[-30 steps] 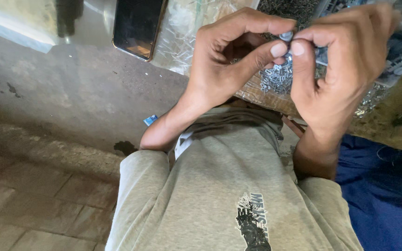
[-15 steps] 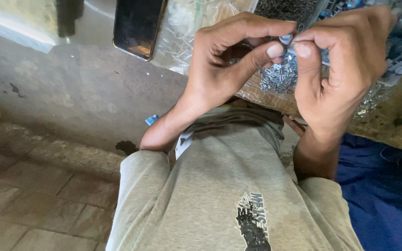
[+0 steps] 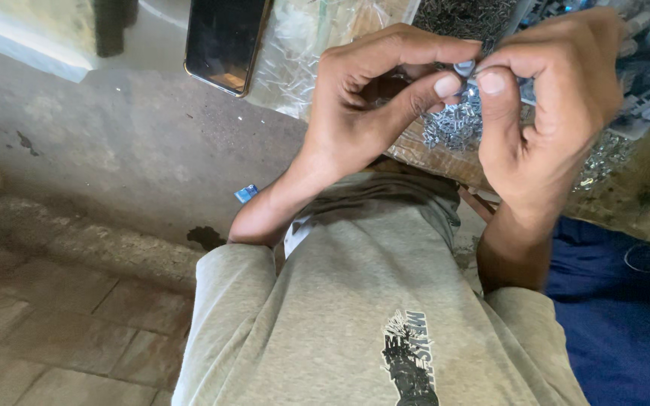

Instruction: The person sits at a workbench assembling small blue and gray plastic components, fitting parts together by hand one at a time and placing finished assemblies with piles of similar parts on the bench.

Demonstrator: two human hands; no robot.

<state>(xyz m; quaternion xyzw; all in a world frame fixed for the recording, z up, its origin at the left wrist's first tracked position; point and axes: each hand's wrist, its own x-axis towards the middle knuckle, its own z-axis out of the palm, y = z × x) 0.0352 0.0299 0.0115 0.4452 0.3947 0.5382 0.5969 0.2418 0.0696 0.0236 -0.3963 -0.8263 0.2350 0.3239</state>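
- my left hand (image 3: 370, 98) and right hand (image 3: 558, 98) both pinch one small grey metal piece (image 3: 464, 68) at the fingertips, held over the workboard's near edge
- pile of small metal parts (image 3: 453, 124) just below it; dark phone (image 3: 223, 41) on the concrete floor (image 3: 114, 150), well apart

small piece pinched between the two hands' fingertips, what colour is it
Pale grey-blue: the small piece sits between the left hand and right hand, head view.

Your hands pinch a small, dull grey metal piece (image 3: 464, 68) above a glinting heap of small silvery metal parts (image 3: 453, 124). The black glossy glass phone (image 3: 223, 41) lies by crinkled clear plastic wrap (image 3: 302, 45).
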